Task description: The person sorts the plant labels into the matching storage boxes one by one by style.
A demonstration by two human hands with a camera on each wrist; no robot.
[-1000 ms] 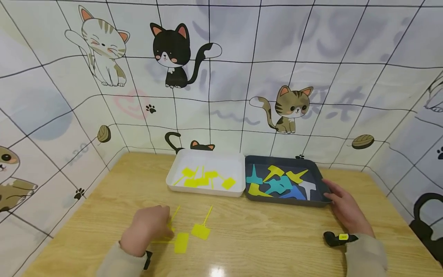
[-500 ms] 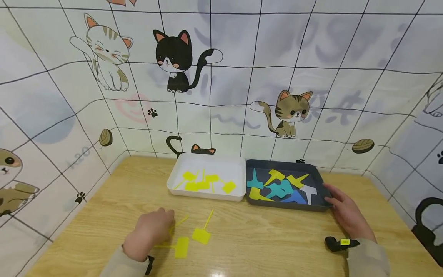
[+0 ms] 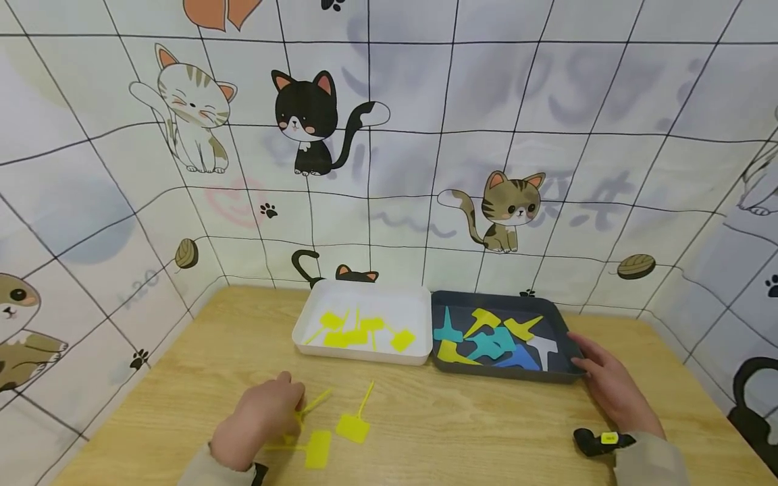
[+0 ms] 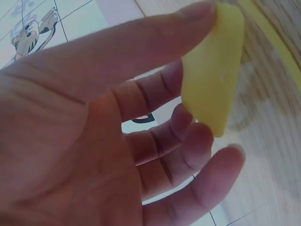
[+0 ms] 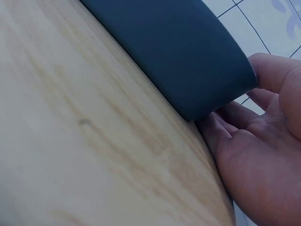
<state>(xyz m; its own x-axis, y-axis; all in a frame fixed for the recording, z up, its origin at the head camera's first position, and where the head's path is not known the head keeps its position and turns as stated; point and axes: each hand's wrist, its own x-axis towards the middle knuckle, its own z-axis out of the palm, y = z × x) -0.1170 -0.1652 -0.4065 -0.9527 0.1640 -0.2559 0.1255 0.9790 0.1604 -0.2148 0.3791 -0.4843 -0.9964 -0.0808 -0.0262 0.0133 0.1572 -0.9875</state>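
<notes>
My left hand (image 3: 258, 420) is low over the table at the left. It pinches a yellow flag-shaped cable tag (image 4: 214, 70) between thumb and fingertips, seen close up in the left wrist view. Just right of that hand lie a yellow tag (image 3: 318, 449) with its stem pointing left and another yellow tag (image 3: 353, 428) with its stem pointing away. My right hand (image 3: 616, 388) holds the right end of a dark grey tray (image 5: 174, 52), thumb at the rim and fingers against the outer wall. The hand partly hides other yellow pieces beside it.
A white tray (image 3: 395, 293) with several yellow tags stands against the dark tray's left side. Inside the dark tray lie T-shaped labels: teal (image 3: 448, 331), yellow (image 3: 523, 329), blue (image 3: 519, 358) and white (image 3: 543, 347). A cat-patterned backdrop (image 3: 401, 148) rises behind the table.
The yellow stem by my left hand has swung from steep to slanting right. The head view has tilted up, so everything sits lower in it. My right hand stays on the tray.
</notes>
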